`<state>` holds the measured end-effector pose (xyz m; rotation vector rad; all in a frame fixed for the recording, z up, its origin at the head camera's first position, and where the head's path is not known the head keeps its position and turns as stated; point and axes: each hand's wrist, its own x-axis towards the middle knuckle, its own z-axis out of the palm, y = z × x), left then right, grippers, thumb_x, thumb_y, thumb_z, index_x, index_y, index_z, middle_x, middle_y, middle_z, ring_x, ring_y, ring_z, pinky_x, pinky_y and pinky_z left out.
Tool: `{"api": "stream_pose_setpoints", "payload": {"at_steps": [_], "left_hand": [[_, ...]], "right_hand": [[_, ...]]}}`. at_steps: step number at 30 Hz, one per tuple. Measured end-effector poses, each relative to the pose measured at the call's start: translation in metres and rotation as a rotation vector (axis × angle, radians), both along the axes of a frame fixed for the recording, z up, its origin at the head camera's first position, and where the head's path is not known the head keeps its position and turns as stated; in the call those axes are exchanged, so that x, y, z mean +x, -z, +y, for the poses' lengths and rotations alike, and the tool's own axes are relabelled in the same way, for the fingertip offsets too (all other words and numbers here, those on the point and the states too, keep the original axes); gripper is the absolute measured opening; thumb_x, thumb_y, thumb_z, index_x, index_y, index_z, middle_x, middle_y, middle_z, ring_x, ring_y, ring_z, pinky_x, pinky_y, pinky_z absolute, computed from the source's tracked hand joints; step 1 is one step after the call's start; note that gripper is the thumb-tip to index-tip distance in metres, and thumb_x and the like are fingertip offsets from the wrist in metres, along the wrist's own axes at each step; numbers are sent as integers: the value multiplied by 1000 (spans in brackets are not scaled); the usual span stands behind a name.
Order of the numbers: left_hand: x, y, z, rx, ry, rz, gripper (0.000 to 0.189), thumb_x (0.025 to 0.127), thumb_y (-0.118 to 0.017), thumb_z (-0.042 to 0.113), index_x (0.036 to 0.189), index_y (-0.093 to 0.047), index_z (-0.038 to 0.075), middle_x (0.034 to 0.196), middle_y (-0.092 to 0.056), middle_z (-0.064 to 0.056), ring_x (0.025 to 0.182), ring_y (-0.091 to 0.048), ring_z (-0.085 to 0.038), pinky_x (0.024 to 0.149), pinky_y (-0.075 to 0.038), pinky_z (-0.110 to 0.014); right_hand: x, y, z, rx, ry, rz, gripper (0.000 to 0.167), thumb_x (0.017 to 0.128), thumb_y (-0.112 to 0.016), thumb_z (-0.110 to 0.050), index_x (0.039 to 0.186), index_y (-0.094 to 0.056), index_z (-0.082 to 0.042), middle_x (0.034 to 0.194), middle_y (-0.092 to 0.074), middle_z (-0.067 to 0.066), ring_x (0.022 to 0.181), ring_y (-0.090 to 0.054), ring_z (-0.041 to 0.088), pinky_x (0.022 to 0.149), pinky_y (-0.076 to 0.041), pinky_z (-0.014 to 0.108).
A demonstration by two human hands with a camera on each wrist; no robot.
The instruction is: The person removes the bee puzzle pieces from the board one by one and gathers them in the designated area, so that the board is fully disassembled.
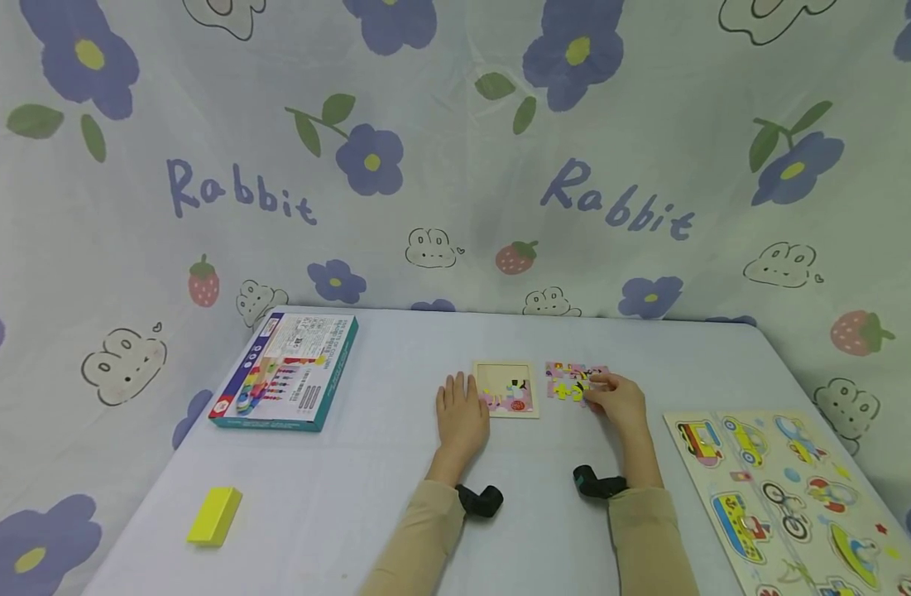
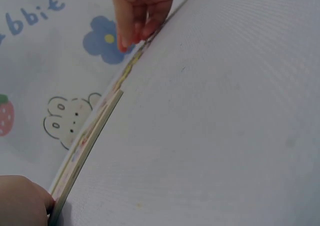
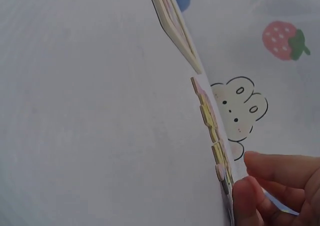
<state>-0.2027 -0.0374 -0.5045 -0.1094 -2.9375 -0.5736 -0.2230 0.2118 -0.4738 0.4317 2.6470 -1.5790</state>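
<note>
A small wooden puzzle frame (image 1: 502,413) lies on the white table with several pink and yellow pieces in its lower part. My left hand (image 1: 462,418) rests flat beside it, fingers extended, touching its left side. Right of the frame, loose jigsaw pieces (image 1: 567,382) lie in a cluster, showing pink, yellow and black. My right hand (image 1: 620,404) is at that cluster's right edge, thumb and fingers bent toward the pieces. In the right wrist view a gap separates thumb and index finger (image 3: 270,168), and no piece shows between them.
A boxed set (image 1: 287,372) lies at the back left. A yellow block (image 1: 215,516) sits near the front left. On the right, a large wooden board (image 1: 790,497) with vehicle pictures reaches the table's edge. A printed rabbit-and-flower curtain (image 1: 455,165) hangs behind the table.
</note>
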Motion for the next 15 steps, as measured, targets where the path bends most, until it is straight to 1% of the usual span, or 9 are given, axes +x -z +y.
{"api": "stream_pose_setpoints", "payload": {"at_steps": [4,6,10,15], "left_hand": [[0,-1,0,2,1,-9,49,97,-39,24,138,-38,-2,145,-30,-21,136,-21,-37,110,-13,-49],[0,-1,0,2,0,-13,49,97,-39,24,138,-38,-2,145,-30,-21,136,-21,-37,110,-13,-49],[0,-2,0,4,0,-13,49,97,-39,24,138,-38,-2,145,-30,-21,136,-21,-37,110,-13,-49],[0,-1,0,8,3,-2,48,97,-40,24,138,-39,-2,145,-31,-21,136,-22,-37,110,-13,-49]], "right_hand": [[-2,-1,-5,-68,-43,33,38,84,-65,-8,118,-57,5,86,-59,8,64,-56,6,58,-49,17],[-4,-1,-9,-84,-61,39,39,84,-65,-8,120,-57,4,88,-58,8,65,-56,7,59,-49,18],[-6,-3,-19,-102,-101,48,40,83,-65,-6,121,-56,4,93,-57,11,69,-55,7,62,-50,18],[-8,-2,-33,-111,-156,66,39,82,-66,-3,118,-57,7,93,-59,15,69,-55,9,63,-52,21]]}}
